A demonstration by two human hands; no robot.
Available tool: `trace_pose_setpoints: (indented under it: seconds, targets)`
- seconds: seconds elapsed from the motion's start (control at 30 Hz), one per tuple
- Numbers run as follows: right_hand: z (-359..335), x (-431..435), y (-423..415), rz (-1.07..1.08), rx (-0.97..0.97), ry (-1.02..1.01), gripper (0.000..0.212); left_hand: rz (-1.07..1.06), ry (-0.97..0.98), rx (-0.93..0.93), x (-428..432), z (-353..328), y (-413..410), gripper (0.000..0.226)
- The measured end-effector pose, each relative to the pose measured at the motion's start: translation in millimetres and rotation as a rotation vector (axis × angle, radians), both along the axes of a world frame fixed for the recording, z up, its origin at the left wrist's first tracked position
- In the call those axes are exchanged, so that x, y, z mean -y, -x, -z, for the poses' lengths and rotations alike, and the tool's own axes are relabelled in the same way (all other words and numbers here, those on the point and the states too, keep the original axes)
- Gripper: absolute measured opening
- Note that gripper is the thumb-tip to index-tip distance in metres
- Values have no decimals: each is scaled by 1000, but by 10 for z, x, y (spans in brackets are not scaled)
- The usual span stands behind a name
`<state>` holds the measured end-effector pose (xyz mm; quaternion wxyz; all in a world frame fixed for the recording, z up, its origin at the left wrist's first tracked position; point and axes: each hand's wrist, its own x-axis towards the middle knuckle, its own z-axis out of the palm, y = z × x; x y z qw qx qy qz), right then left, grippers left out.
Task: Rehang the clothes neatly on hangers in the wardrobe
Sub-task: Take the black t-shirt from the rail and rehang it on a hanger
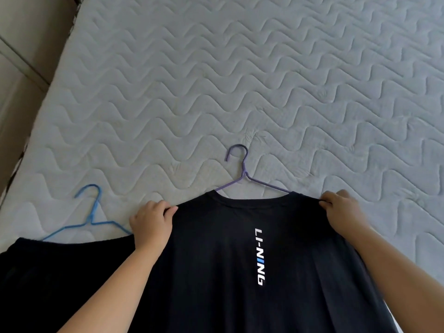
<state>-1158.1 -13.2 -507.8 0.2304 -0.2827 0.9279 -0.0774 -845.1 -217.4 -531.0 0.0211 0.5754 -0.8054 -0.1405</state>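
A black T-shirt (216,260) with a white vertical logo lies flat on the mattress, back side up. A purple wire hanger (242,169) sits inside its neck opening, hook pointing away from me. My left hand (151,224) pinches the shirt's left shoulder seam. My right hand (341,210) pinches the right shoulder seam. To the left, a blue wire hanger (92,212) pokes out of a second black garment (60,272) lying beside the shirt.
The quilted grey mattress (240,80) fills most of the view, bare beyond the hangers. Its left edge (48,87) runs diagonally, with beige floor tiles (21,56) beyond it.
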Motion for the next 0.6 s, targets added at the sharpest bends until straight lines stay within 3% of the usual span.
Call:
trace_pose_setpoints:
  seconds: [0.13, 0.43, 0.6]
  targets:
    - [153, -20, -60, 67, -64, -12, 24, 18, 78, -67, -11, 175, -54, 13]
    - [137, -38, -32, 137, 10, 42, 28, 58, 63, -50, 45, 157, -37, 12]
    - [-173, -242, -164, 105, 127, 60, 51, 76, -83, 169, -15, -133, -19, 24]
